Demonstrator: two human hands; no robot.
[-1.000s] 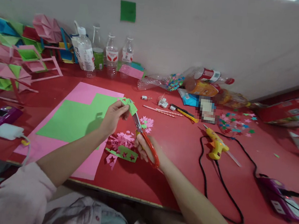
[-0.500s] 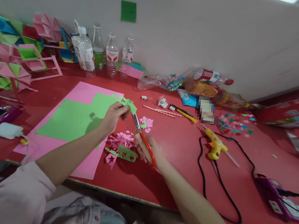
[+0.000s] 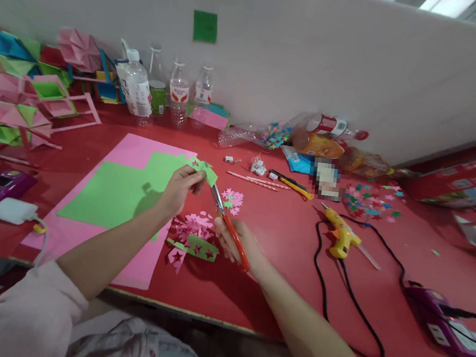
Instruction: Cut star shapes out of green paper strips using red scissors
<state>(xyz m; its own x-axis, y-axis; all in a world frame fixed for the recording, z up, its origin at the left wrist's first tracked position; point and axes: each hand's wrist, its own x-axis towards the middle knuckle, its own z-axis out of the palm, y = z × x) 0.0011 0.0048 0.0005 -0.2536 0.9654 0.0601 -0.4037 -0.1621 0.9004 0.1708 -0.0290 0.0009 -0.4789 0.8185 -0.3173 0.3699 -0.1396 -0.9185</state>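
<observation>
The left hand (image 3: pixel 182 189) pinches a small green piece (image 3: pixel 207 173) between thumb and fingers, above the edge of the big green sheet (image 3: pixel 119 196). The right hand (image 3: pixel 246 243) has its fingers closed around the red handles of the scissors (image 3: pixel 235 238); how they sit inside the loops, I cannot tell. The metal blades point to the lower edge of the piece. For a neat cut, I think it is good to pinch near the cutting line, keep the fingertips away from the blades, and turn the paper rather than the wrist. The piece looks thin and could bend if held loosely. Nearby lie small pointed pink stars (image 3: pixel 232 198), crumpled-looking pink scraps (image 3: pixel 194 226) and a flat green strip (image 3: pixel 204 249) with star-shaped holes.
</observation>
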